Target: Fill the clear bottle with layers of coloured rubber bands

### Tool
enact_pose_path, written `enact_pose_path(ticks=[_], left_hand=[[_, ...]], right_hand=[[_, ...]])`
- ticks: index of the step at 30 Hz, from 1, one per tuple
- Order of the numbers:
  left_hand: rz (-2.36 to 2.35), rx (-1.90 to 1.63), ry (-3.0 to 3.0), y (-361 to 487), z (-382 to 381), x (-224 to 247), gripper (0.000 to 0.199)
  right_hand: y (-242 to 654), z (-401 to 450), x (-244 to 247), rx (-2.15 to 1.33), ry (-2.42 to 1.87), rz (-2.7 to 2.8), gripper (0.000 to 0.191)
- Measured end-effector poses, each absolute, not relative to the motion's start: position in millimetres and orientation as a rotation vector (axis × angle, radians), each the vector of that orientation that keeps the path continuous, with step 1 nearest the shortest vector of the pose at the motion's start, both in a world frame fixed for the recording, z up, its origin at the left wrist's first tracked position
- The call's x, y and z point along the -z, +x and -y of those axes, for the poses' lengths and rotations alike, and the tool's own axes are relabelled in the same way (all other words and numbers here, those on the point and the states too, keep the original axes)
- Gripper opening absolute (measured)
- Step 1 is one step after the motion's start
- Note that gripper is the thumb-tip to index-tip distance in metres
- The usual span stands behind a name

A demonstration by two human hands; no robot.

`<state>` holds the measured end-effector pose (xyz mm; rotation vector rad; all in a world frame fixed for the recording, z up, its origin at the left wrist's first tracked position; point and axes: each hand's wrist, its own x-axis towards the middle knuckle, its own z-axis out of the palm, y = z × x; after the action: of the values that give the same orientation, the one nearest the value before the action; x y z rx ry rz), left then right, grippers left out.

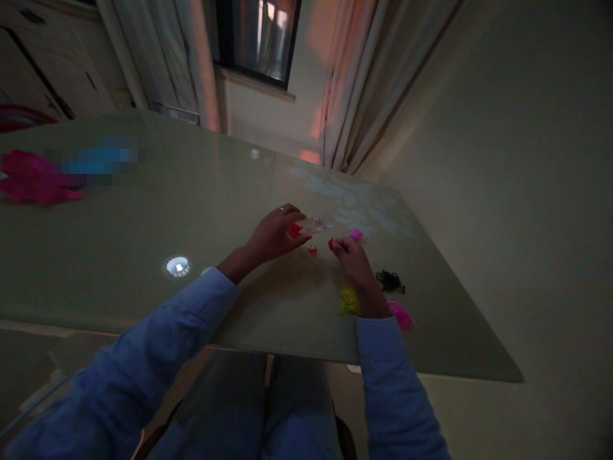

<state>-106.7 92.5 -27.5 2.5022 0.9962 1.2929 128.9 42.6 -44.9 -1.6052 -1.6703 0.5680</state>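
Between thumb and fingers, the left hand (276, 231) pinches a small clear packet (318, 224) by its near end, where red material (295, 230) shows beside the fingertips; whether that red lies inside the packet or against it, I cannot tell. Holding it at one end leaves the other end free, pointing toward the right hand (355, 262), and probably steadies the thin plastic in the air just above the table (268, 322). Right thumb and fingertips are pressed together on a tiny red piece (330, 244), a fine pinch that suits something so small and lets it project past the fingers in plain sight. Both hands meet in front of the body, near but apart, likely so that neither has to reach. Below the gap between them, a loose red scrap (313, 250) lies on the tabletop, within easy range of either hand. Small bundles sit around the right hand and forearm: light pink (355, 234) just beyond the fingers, yellow (349, 300) beside the wrist, black (390, 281) and bright pink (400, 315) on the outer side. Grouped by colour, they seem placed to stay separate yet close.
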Motion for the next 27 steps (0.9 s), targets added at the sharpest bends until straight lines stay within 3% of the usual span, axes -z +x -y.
enact_pose_path(ticks=[5, 11, 13, 19, 27], left_hand=[[-1.038, -1.234, 2.556, -108, -91, 27, 0.035], [-0.998, -1.17, 2.651, -107, -90, 29, 0.037], [-0.97, -1.155, 2.695, -106, -88, 30, 0.038], [-0.977, -1.083, 2.751, -102, -83, 31, 0.037], [-1.033, -1.012, 2.775, -102, -85, 34, 0.037]], right_hand=[[135, -32, 34, -1.107, -1.222, 1.137, 0.039], [133, -24, 24, -1.277, -1.046, 0.977, 0.03], [132, -25, 25, -1.129, -1.082, 1.066, 0.03], [117, -25, 30, -0.221, -1.206, 1.565, 0.022], [109, -19, 29, 0.042, -1.219, 1.696, 0.018]])
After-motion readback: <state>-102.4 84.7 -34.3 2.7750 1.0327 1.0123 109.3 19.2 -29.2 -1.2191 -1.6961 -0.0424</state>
